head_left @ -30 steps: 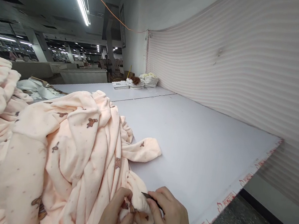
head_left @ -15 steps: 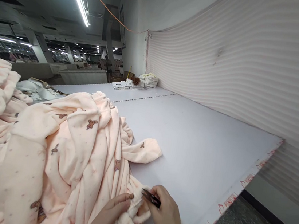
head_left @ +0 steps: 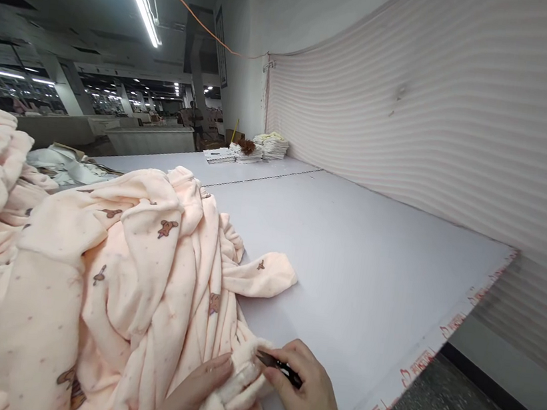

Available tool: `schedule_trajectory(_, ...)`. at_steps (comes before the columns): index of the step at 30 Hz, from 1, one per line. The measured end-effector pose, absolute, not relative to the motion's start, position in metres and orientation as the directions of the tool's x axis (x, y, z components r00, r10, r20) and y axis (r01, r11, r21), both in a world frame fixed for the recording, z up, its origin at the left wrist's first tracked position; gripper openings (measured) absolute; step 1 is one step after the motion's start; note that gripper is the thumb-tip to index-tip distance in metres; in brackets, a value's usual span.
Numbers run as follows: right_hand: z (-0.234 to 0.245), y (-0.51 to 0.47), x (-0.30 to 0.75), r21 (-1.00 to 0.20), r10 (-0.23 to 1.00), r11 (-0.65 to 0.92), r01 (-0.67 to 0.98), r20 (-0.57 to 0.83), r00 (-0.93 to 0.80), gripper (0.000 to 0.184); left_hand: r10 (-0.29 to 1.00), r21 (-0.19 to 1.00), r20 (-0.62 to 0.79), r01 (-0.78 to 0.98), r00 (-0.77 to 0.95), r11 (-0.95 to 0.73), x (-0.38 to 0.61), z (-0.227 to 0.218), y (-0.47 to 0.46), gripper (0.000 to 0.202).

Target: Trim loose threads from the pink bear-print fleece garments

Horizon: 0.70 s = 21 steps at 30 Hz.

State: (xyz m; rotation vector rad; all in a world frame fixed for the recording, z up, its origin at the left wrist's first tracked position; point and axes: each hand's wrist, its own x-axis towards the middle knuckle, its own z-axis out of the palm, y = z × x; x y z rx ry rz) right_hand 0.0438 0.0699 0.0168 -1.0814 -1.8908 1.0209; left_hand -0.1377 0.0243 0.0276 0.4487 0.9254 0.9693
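A large heap of peach plush fabric (head_left: 142,282), printed with small brown animals and dots, lies in folds across the left of the table. At its near right edge my left hand (head_left: 202,384) is closed on a bunched part of the fabric, its thumb on top and the other fingers hidden beneath. My right hand (head_left: 304,390) grips a pair of small black thread snips (head_left: 279,368). The blades point left and their tips touch the bunched fabric just beside my left thumb.
The pale table (head_left: 369,278) has red print along its right edge. Stacks of white cloth pieces (head_left: 271,145) with a brown tuft stand at the back. Grey-white scraps (head_left: 67,164) lie at the far left. Striped sheeting (head_left: 416,116) covers the wall to the right.
The bunched fabric has turned in my left hand, which has shifted slightly left. The snips have moved a little right and down, their tips now against the cloth.
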Motion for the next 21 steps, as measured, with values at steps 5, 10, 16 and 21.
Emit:
schedule_trajectory(5,0.018,0.066,0.047,-0.836,0.836,0.430,0.342,0.225,-0.500,0.030,0.765,0.575,-0.573,-0.523,0.292,0.630,-0.141,0.019,0.023,0.047)
schedule_trajectory(10,0.020,0.066,0.040,-0.808,0.826,0.461,0.367,0.241,-0.509,0.023,0.718,0.509,-0.660,-0.573,0.219,0.643,-0.143,0.016,0.022,0.047)
schedule_trajectory(16,0.022,0.072,0.039,-0.839,0.850,0.403,0.366,0.193,-0.491,0.020,0.726,0.481,-0.644,-0.609,0.243,0.631,-0.146,0.019,0.023,0.039)
schedule_trajectory(21,0.025,0.069,0.042,-0.899,0.854,0.319,0.299,0.136,-0.502,0.022,0.674,0.344,-0.611,-0.627,0.416,0.699,-0.147,0.022,0.024,0.044)
